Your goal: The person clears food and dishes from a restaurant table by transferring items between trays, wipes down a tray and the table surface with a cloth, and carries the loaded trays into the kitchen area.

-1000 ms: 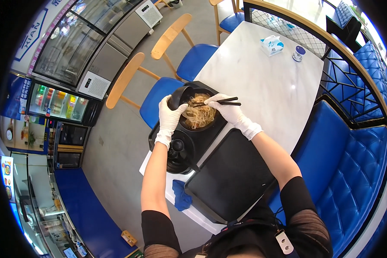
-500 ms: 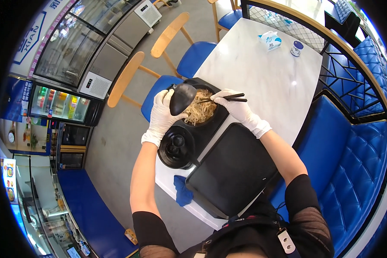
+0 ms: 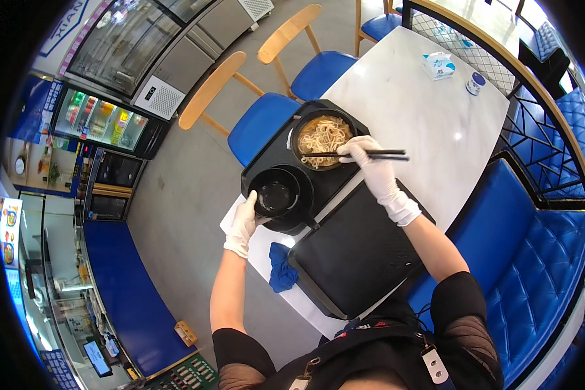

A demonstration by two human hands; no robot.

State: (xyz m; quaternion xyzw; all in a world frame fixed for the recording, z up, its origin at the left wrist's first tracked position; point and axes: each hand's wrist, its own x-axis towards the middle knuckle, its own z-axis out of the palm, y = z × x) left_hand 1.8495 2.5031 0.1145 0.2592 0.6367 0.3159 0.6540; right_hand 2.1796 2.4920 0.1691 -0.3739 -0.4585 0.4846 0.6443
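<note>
My left hand (image 3: 244, 224), in a white glove, grips an empty-looking small black bowl (image 3: 276, 195) by its left rim. The bowl is upright, over a larger black vessel with a handle (image 3: 309, 214); whether they touch I cannot tell. My gloved right hand (image 3: 376, 174) is closed round black chopsticks (image 3: 389, 155), whose tips reach across the noodles (image 3: 322, 138). Those noodles lie in orange-brown broth inside a round black bowl (image 3: 296, 148). Both the noodle bowl and the vessel stand on a black tray (image 3: 335, 186).
Nearer me lies a second black tray (image 3: 364, 253), beside a crumpled blue cloth (image 3: 281, 268). A tissue pack (image 3: 439, 65) and a small jar (image 3: 475, 83) stand at the white table's (image 3: 403, 97) far end. Blue chairs (image 3: 264, 127) line the left, a blue bench (image 3: 500, 247) the right.
My left hand has brought the small bowl from its tilt over the noodles down toward me, now upright above the vessel. My right hand still holds the chopsticks at the noodles. The view has shifted.
</note>
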